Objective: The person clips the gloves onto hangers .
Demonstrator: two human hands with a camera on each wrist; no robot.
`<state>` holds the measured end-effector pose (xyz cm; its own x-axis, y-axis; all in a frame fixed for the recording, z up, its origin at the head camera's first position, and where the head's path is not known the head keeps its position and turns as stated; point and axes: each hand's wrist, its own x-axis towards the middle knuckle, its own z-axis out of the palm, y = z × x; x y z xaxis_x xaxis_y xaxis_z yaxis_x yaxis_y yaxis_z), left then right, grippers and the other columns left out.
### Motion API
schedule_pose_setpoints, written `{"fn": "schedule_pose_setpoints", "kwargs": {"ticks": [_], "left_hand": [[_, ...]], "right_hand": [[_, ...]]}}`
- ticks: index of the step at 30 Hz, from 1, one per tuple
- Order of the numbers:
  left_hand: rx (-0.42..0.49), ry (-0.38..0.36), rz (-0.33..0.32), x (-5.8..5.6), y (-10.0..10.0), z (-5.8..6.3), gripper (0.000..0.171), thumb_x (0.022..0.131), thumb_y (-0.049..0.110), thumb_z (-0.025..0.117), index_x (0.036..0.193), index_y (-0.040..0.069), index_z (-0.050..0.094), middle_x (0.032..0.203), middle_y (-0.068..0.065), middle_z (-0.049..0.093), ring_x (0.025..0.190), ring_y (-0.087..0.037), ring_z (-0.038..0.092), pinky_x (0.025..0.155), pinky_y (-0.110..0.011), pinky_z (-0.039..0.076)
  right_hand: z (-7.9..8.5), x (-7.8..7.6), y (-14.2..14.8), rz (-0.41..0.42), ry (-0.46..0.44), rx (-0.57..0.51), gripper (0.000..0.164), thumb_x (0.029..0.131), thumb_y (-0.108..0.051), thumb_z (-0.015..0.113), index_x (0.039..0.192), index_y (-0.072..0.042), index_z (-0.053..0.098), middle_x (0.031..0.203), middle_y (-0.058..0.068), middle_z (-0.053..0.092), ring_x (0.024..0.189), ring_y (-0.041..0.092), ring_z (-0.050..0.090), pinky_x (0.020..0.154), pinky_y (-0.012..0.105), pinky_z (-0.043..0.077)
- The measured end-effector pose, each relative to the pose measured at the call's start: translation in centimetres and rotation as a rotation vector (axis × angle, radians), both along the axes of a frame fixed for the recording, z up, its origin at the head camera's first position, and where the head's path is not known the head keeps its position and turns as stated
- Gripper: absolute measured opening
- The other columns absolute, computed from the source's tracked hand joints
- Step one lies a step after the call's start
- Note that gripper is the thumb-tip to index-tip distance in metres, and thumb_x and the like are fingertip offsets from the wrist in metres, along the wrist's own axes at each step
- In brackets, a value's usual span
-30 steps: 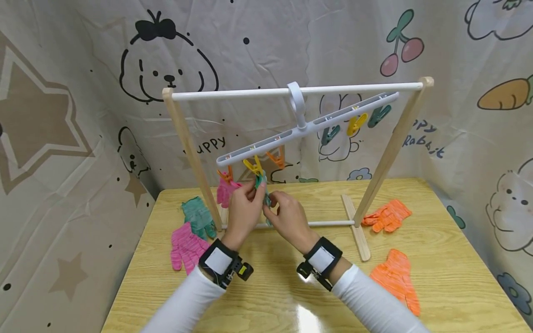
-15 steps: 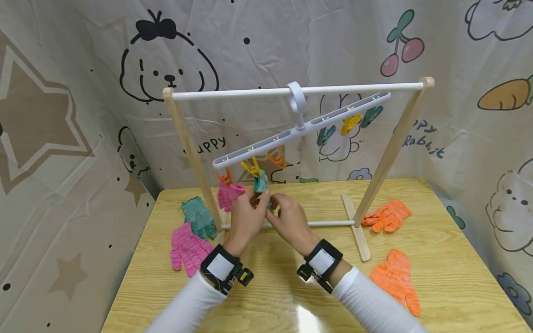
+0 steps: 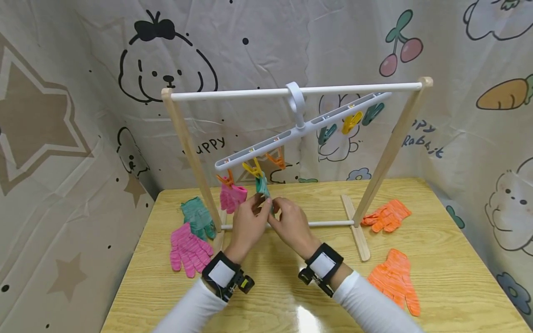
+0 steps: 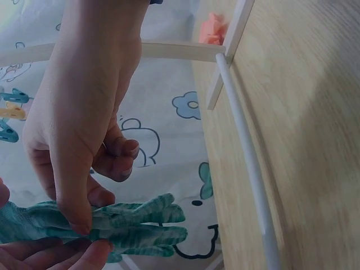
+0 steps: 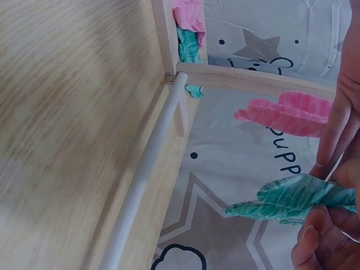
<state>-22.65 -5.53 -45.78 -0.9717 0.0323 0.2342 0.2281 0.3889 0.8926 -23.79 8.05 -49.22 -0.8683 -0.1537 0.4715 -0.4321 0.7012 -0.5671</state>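
We are seeing a person's left hand (image 3: 251,219) and right hand (image 3: 293,225) pinching a green glove (image 3: 262,185) between thumbs and curled fingers, below the yellow clip (image 3: 252,169) from which it is hanging on the pale hanger (image 3: 300,132). Beside it, a pink glove (image 3: 233,199) is dangling from an orange clip (image 3: 226,178), nearer the left wooden post (image 3: 184,138).

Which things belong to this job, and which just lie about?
Likely in the job: left hand, right hand, held green glove, yellow clip, hanger, rack, hung pink glove.
Lying about: loose green glove, loose pink glove, far orange glove, near orange glove.
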Motion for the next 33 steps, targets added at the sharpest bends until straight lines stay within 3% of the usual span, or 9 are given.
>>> {"fn": "schedule_pose_setpoints", "kwargs": {"ticks": [7,16,33], "left_hand": [[-0.011,-0.053,-0.003,0.5,0.1,-0.8,0.050,0.102,0.032,0.059,0.139,-0.001,0.058,0.130,-0.020,0.068,0.114,-0.033,0.070,0.093,-0.045,0.058],[-0.071,-0.015,0.003,1.1,0.2,-1.8,0.043,0.101,0.030,0.060,0.133,0.001,0.064,0.128,-0.014,0.071,0.110,-0.030,0.072,0.091,-0.045,0.059],[-0.095,-0.030,0.017,1.6,0.1,-3.1,0.041,0.100,0.032,0.061,0.131,0.006,0.067,0.127,-0.011,0.072,0.108,-0.027,0.073,0.089,-0.045,0.059]], "right_hand": [[-0.5,0.2,0.1,-0.006,-0.001,0.009,0.011,0.086,-0.013,0.075,0.086,-0.009,0.065,0.077,0.001,0.062,0.059,0.006,0.049,0.051,0.020,0.039],[-1.0,0.6,0.0,0.000,-0.011,0.017,0.011,0.084,-0.011,0.075,0.090,-0.008,0.067,0.080,0.004,0.067,0.059,0.007,0.049,0.050,0.020,0.039],[-1.7,1.3,0.0,-0.011,-0.039,0.024,0.011,0.085,-0.013,0.076,0.092,-0.007,0.070,0.080,0.002,0.068,0.061,0.008,0.051,0.052,0.020,0.041]]}}
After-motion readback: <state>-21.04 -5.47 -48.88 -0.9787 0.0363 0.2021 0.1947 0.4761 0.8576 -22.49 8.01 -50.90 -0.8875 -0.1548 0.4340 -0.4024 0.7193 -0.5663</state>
